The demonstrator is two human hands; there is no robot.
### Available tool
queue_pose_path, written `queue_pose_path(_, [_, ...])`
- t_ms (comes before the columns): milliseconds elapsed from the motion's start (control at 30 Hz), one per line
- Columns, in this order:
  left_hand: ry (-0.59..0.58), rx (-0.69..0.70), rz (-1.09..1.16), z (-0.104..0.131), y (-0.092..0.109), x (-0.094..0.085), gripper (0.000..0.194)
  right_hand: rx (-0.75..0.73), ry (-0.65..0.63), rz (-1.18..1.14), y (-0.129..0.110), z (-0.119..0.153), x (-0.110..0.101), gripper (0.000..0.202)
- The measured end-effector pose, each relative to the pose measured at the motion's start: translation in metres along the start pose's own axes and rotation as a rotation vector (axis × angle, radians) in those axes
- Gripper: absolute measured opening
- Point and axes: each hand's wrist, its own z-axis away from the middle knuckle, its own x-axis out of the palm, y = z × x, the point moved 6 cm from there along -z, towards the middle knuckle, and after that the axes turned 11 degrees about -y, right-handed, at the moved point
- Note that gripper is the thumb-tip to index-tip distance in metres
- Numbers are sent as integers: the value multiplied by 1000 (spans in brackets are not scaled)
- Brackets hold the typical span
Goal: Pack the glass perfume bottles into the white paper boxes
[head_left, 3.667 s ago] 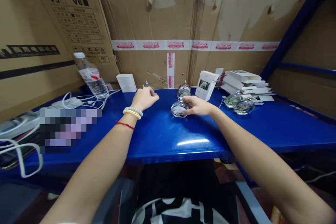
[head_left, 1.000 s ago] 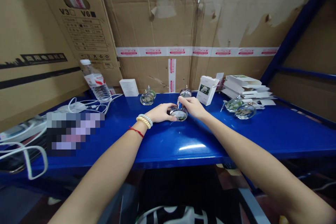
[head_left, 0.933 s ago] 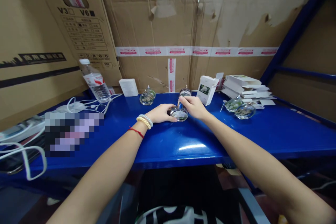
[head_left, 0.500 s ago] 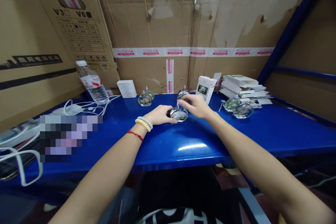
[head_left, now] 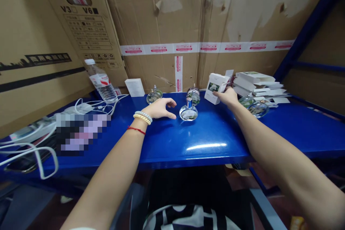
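Observation:
A round, flat glass perfume bottle [head_left: 188,114] with a silver collar on top stands upright on the blue table. Just left of it, my left hand [head_left: 161,108] is open, thumb and fingers apart and not touching the bottle. My right hand [head_left: 228,97] grips the lower right side of a white perfume box [head_left: 215,89] with a flower picture. Its thumb lies on the front of the box, and the other fingers are partly hidden behind it. The box stands upright with its top flap raised.
More glass bottles stand behind [head_left: 193,96], at left [head_left: 154,96] and at right [head_left: 258,108]. White cartons [head_left: 256,82] are stacked at the back right. A small white box [head_left: 135,87], a water bottle [head_left: 104,84] and white cables [head_left: 86,106] occupy the left side. Cardboard [head_left: 161,25] walls the back.
Both hands have let go of the perfume bottle, whose silver collar now shows. My right hand has moved right to the white box; my left has drawn back slightly and opened.

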Motion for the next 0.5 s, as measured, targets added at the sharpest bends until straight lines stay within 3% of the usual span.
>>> queue_pose_path(100, [17,-24,-30,3,-2,-5,53,69,-36,61,0,2,0,32])
queue_pose_path(200, [104,-14,-70,7,-2,-14,42,35,112,90,-10,9,-15,32])
queue_pose_path(300, [305,-9,-126,10,0,-26,29,-105,322,8,-31,25,-34,29])
queue_pose_path(367, [481,1,-163,13,6,-30,26,-226,397,-93,-47,40,-40,27])
queue_pose_path(500, [749,98,-178,16,32,-20,34,-453,295,-369,-76,66,-34,30])
